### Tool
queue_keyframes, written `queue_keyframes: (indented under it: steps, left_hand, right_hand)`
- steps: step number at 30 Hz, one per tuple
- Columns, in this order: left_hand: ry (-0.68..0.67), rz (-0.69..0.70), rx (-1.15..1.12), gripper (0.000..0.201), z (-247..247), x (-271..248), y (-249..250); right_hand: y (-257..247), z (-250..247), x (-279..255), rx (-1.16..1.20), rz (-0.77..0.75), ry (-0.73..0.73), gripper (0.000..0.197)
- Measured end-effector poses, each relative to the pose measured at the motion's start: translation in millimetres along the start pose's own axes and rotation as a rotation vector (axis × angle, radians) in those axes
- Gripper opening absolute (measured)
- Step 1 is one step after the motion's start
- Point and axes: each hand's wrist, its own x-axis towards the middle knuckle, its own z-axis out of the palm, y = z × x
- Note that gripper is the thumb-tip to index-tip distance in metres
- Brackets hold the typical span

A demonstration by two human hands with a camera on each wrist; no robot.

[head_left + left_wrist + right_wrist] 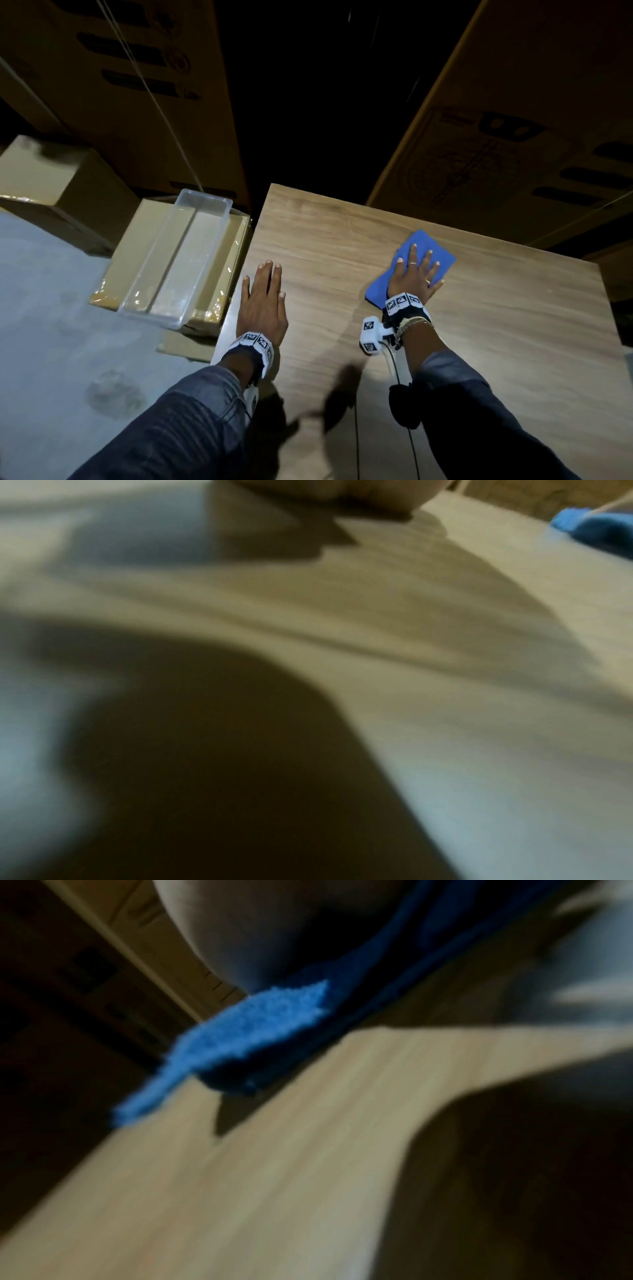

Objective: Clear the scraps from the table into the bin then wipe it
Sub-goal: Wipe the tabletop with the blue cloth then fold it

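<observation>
left hand [262, 301] flat at the table [479, 342] edge; right hand [416, 274] spread flat, pressing the folded blue cloth [442, 255] mid-table.

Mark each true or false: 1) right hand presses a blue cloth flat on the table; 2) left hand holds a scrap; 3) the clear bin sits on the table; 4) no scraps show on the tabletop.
1) True: the right hand lies flat on the blue cloth on the table.
2) False: the left hand rests flat and holds nothing.
3) False: the clear bin sits on a cardboard box beside the table.
4) True.
</observation>
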Motion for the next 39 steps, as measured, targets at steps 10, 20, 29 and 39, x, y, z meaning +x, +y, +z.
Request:
queue_keyframes:
  steps: [10, 20, 29, 39]
  left_hand:
    - [-0.064, 0.071, 0.042, 0.064, -7.0, -58.8, -17.4]
    - [-0.148, 0.061, 0.109, 0.071, -13.0, -106.9, -16.9]
    - [-0.126, 0.02, 0.022, 0.063, -15.8, -125.2, -18.5]
    - [-0.1, 0.022, 0.012, 0.064, -12.7, -126.4, -20.7]
  right_hand:
    - [-85.6, 32.8, -53.5, 0.03, 0.01, -0.017, 0.059]
    - [-178.4, 75.3, -117.7, -0.068, -0.55, -0.155, 0.061]
    - [-162.4, 64.0, -127.8, -0.231, -1.209, -0.405, 0.053]
    - [-40.8, 13.6, -45.4, -0.122, -0.991, -0.363, 0.051]
